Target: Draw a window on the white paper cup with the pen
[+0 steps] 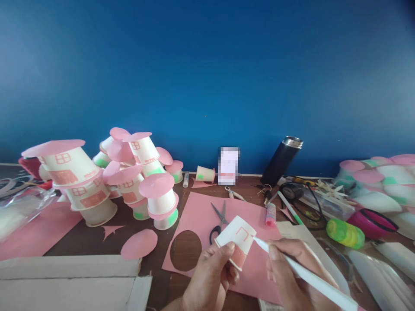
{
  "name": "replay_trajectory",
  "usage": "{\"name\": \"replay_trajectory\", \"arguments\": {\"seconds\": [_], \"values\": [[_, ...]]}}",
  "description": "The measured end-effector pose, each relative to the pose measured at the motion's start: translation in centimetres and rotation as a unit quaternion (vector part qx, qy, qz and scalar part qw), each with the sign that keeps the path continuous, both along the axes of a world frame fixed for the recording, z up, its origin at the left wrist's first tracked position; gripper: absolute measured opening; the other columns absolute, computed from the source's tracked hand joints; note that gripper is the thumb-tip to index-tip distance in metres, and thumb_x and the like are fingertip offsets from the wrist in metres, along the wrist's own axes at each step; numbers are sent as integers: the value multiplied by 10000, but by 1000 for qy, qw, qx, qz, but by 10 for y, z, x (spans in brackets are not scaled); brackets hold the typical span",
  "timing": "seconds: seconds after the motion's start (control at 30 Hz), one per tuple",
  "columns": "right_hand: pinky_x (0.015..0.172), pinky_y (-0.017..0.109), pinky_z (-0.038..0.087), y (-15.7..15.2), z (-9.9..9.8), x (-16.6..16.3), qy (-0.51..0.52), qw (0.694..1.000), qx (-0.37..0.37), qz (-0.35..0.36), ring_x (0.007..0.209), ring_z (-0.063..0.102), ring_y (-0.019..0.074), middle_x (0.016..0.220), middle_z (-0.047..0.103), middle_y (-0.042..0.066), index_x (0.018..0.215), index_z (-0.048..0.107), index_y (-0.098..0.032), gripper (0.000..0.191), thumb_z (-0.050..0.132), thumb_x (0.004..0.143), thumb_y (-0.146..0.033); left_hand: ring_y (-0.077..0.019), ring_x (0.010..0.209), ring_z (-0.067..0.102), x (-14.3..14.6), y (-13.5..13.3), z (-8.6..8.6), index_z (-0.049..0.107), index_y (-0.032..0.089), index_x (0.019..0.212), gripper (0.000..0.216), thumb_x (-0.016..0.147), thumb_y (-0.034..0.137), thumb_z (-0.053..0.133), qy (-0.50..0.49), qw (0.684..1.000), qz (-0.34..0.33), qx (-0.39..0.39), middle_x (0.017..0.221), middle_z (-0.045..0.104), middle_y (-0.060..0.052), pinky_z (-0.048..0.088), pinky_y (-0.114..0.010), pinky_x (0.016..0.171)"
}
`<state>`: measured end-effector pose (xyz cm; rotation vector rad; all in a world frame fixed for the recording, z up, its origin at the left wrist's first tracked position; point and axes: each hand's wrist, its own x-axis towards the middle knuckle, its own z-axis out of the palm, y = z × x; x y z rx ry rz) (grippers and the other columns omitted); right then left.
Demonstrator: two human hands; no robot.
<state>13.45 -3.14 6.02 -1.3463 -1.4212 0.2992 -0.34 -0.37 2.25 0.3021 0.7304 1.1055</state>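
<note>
My left hand (pixel 210 276) holds a white paper cup (pixel 235 239) tilted on its side; the cup has a pink door patch and part of a pink window outline drawn on it. My right hand (pixel 292 270) grips a long white marker (pixel 308 276) whose tip touches the cup at the window outline. Both hands are above a pink paper sheet (pixel 201 216) with a round hole cut in it. Black-handled scissors (pixel 218 220) lie on that sheet just behind the cup.
Stacked decorated cups with pink disc roofs (pixel 129 172) stand at the left, more (pixel 379 177) at the right. A loose pink disc (pixel 139 244), a glue stick (pixel 270 214), a black flask (pixel 282 160), a green bottle (pixel 345 233) and cardboard (pixel 71 276) lie around.
</note>
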Motion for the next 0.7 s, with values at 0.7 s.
{"name": "replay_trajectory", "arguments": {"seconds": [0.7], "values": [[442, 203, 373, 2, -2, -7, -43, 998, -18, 41, 447, 461, 102, 563, 518, -74, 809, 614, -262, 189, 590, 935, -400, -78, 474, 398, -1, -2, -1, 589, 133, 599, 537, 608, 620, 814, 102, 990, -37, 94, 506, 501, 20, 247, -230, 509]]}}
